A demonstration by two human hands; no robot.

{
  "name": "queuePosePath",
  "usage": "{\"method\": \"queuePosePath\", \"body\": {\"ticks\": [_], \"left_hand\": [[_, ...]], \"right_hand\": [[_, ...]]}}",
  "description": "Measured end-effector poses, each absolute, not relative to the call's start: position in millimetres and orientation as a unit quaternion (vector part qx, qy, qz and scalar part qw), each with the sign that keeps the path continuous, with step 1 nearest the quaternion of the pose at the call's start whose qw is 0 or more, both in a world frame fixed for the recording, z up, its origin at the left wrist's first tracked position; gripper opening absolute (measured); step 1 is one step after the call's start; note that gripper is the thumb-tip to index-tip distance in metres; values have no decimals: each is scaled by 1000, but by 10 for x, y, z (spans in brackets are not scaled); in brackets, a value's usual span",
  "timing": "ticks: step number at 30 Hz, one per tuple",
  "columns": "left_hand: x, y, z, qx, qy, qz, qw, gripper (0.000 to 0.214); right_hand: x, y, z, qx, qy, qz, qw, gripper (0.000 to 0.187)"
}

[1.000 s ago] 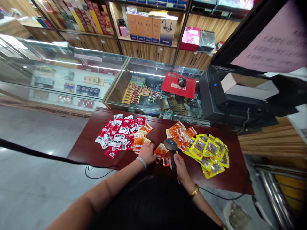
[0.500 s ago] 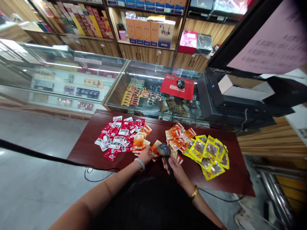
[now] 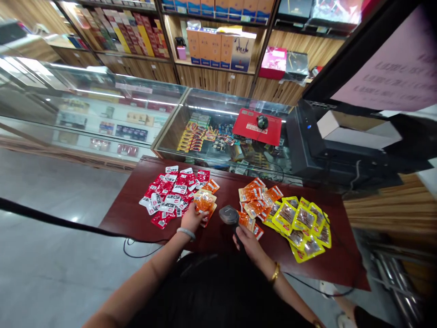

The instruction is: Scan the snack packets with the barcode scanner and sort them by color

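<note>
My left hand (image 3: 191, 219), with a pale bracelet at the wrist, is at the small pile of orange snack packets beside the red ones. Its fingers are closed on the edge of an orange snack packet (image 3: 204, 202), partly hiding it. In my right hand (image 3: 250, 240) is a black barcode scanner (image 3: 229, 215), gripped by its handle, its head turned toward the table's middle. A second heap of orange packets (image 3: 254, 196) lies just beyond that hand. Red and white packets (image 3: 174, 188) are piled at the left, and yellow packets (image 3: 303, 218) at the right.
The dark red table (image 3: 119, 205) meets a glass display counter (image 3: 211, 155). On the counter are a red mat (image 3: 247, 127) with a computer mouse (image 3: 262, 121), and a black machine (image 3: 303, 136) holding a white box (image 3: 355, 132). A black cable (image 3: 317, 284) loops at the lower right.
My left hand has moved left from beside the scanner to the orange pile near the red packets, carrying an orange packet. My right hand still holds the scanner. The view has shifted slightly.
</note>
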State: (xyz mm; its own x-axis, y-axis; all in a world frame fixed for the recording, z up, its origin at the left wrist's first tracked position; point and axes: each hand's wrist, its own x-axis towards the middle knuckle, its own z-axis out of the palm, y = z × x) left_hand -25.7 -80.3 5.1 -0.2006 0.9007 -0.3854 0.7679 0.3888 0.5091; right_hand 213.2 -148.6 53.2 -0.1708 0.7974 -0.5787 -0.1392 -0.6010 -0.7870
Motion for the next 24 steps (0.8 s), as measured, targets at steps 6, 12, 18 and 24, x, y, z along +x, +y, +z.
{"method": "queuePosePath", "body": {"ticks": [6,12,18,24], "left_hand": [[-11,-492,206,671,708,146,166,55],[940,100,82,777,576,85,240,47],[1539,458,-28,811,540,-39,221,46],[1437,449,-146,781,563,-90,253,30]], "right_hand": [[2263,-1520,493,-560,-260,700,359,48],[2442,-1583,440,-582,-214,681,389,54],[2592,-1660,423,-606,-172,668,398,60],[2622,-1667,414,-605,-165,665,406,61]]}}
